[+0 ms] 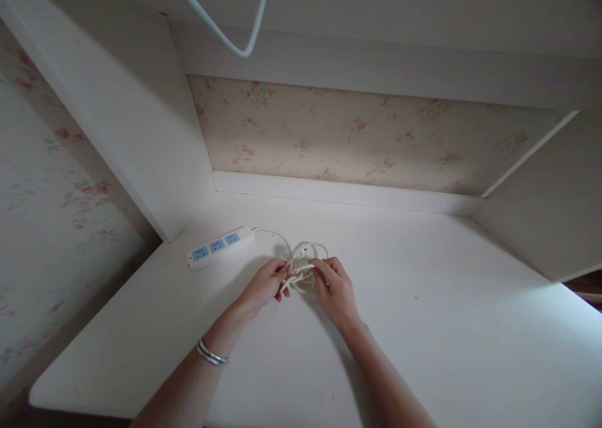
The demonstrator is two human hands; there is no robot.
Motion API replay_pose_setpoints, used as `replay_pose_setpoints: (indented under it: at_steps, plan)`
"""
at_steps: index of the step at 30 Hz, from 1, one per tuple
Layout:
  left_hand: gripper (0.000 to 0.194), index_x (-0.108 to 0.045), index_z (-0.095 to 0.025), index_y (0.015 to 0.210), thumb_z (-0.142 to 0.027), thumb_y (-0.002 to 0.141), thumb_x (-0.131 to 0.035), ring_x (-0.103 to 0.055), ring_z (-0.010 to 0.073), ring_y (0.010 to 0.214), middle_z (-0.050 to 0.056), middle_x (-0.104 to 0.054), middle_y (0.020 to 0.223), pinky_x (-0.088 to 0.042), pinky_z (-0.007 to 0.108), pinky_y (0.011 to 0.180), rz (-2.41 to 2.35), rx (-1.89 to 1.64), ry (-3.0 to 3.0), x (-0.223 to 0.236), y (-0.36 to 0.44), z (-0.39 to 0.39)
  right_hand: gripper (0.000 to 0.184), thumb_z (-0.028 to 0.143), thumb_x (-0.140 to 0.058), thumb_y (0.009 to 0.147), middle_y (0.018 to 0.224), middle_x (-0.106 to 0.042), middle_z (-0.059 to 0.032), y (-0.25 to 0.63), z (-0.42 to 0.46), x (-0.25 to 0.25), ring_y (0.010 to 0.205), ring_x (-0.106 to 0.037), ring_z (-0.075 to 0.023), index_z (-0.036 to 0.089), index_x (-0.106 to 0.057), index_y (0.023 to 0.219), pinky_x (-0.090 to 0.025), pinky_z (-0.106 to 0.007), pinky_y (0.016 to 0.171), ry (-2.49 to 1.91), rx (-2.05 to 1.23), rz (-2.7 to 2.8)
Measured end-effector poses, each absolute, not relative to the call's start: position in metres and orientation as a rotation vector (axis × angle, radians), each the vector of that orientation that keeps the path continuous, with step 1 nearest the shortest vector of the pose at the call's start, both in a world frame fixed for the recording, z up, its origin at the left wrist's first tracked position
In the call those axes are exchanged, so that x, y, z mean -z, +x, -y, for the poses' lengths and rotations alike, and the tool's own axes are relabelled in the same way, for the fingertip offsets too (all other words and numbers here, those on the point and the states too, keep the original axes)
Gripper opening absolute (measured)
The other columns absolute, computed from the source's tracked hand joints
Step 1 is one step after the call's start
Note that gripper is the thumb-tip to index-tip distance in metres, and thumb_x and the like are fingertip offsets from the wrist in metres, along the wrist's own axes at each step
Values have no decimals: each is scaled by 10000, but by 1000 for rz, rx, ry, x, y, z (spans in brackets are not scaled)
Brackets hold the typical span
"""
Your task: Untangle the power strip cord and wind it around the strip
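A white power strip (220, 247) with three blue sockets lies on the desk, left of my hands. Its white power cord (301, 283) runs from the strip's right end into a tangled bundle between my two hands. My left hand (269, 282) grips the left side of the bundle, thumb and fingers closed on the cord. On the other side, my right hand (335, 288) pinches a loop of the same cord between thumb and fingers. Parts of the cord are hidden by my fingers.
The white desk (451, 327) has a low rear ledge (329, 191) and side panels (136, 127). A white bent tube or cable (244, 53) hangs from above in front. Floral wallpaper (329, 133) covers the back wall, beneath an overhead shelf (376, 70).
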State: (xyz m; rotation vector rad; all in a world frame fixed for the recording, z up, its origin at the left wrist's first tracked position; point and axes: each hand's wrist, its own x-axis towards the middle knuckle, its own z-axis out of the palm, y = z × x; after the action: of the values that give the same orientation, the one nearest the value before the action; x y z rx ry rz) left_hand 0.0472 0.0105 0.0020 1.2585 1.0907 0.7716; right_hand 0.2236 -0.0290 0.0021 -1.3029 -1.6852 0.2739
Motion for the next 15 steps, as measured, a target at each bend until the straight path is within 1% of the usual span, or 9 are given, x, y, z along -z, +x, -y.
replay_pose_setpoints:
  at_steps: [2,4,7,11,15]
  plan:
    - [263,-575,-157,873,-400,774,-601,-553,103,560,-4,-574,717,-346,185,424,-1038,-798,1151,-4,46,-11,216,271,-450,914,849,-578,-45,224,26,-2,776,-562,-163,230,-650,985,-456,-282,713,-1343,-282,1603]
    - [188,-582,-157,829,-320,748,-631,-544,105,613,0,-572,729,-355,191,466,-950,-838,1040,-7,44,-11,208,329,-476,902,851,-608,-42,227,22,1,781,-574,-170,218,-642,961,-462,-301,735,-1405,-319,1456]
    - [130,-608,-150,781,-257,728,-659,-535,115,709,12,-586,774,-384,211,570,-855,-887,996,-13,42,-10,273,430,-514,868,828,-642,-37,232,14,9,755,-599,-176,200,-627,961,-479,-305,706,-1463,-470,1200]
    - [121,-653,-133,791,-221,719,-694,-513,121,739,13,-594,765,-377,238,678,-764,-888,1118,-21,43,-6,351,496,-538,838,751,-635,-8,234,8,17,668,-604,-164,198,-600,1011,-475,-278,613,-1453,-630,1045]
    - [155,-658,-136,837,-224,723,-715,-509,121,742,16,-604,792,-371,243,692,-719,-901,1090,-21,44,-5,309,478,-570,827,702,-583,29,233,8,19,627,-599,-152,211,-543,980,-459,-252,552,-1404,-613,1029]
